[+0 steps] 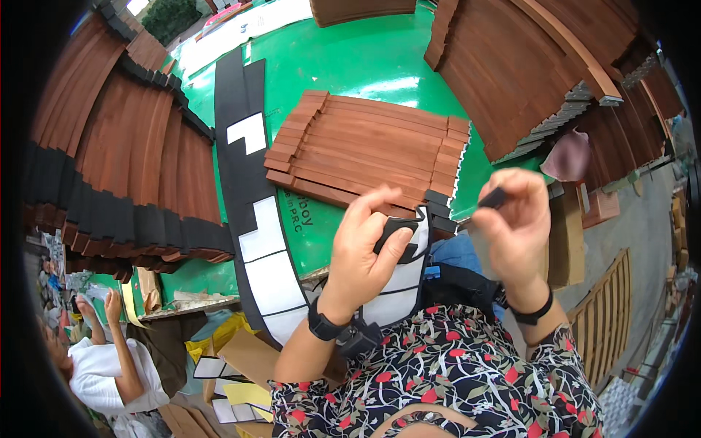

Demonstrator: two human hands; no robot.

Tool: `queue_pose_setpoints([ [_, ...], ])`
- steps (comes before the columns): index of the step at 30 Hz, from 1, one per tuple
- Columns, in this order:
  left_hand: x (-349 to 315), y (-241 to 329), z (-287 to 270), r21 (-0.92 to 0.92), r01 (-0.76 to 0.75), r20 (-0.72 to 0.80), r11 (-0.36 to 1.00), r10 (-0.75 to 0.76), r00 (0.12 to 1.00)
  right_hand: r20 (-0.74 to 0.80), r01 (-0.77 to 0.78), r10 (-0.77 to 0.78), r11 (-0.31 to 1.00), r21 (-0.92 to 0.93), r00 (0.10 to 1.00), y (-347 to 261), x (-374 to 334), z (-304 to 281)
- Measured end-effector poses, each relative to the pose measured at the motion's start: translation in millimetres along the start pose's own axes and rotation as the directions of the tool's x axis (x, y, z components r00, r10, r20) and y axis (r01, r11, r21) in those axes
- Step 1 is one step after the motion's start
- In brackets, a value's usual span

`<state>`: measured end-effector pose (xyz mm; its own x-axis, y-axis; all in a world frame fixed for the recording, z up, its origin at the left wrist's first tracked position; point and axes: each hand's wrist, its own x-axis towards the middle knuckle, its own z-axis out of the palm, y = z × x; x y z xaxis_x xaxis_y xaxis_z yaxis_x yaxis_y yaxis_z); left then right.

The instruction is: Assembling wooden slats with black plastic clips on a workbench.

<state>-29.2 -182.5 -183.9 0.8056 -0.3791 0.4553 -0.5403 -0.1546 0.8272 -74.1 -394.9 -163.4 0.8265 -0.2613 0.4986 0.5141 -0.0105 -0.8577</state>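
My left hand [363, 252] grips the end of a backing strip with black pads [398, 292], close to my body; its white backing shows where pads are gone. In my right hand [515, 223], the thumb and fingers pinch a small black pad [493, 198], held apart from the strip. Just beyond my hands, a pile of brown wooden slats [372, 142] lies side by side on the green table [343, 62]. Black pieces [438, 206] cover a few slat ends at its near right corner. Another black-and-white pad strip [241, 171] stretches along the table left of the pile.
Tall stacks of slats with black ends [142, 146] stand at the left, and more slat stacks [511, 66] at the right. A pink cloth-like thing [568, 155] hangs beside them. Cardboard [252, 358] lies below the table edge. Another person [120, 365] works at the lower left.
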Motion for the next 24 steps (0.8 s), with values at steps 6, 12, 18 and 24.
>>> queue_pose_setpoints([
  [6,13,-23,-9,0.245,-0.156,0.336,0.957,0.067,0.939,-0.049,-0.107,0.099,0.966,-0.237,0.994,8,28,-18],
  [12,6,-26,-19,0.204,-0.159,0.440,0.966,0.055,0.896,0.241,0.094,0.043,0.845,-0.526,0.969,2,34,-14],
  [18,4,-27,-20,0.169,-0.175,0.428,0.970,0.087,0.899,0.162,0.044,0.115,0.671,-0.740,0.980,3,30,-2],
  [24,2,-31,-19,0.146,-0.169,0.397,0.975,0.098,0.913,0.318,0.209,0.067,0.623,-0.754,0.946,13,34,-5],
])
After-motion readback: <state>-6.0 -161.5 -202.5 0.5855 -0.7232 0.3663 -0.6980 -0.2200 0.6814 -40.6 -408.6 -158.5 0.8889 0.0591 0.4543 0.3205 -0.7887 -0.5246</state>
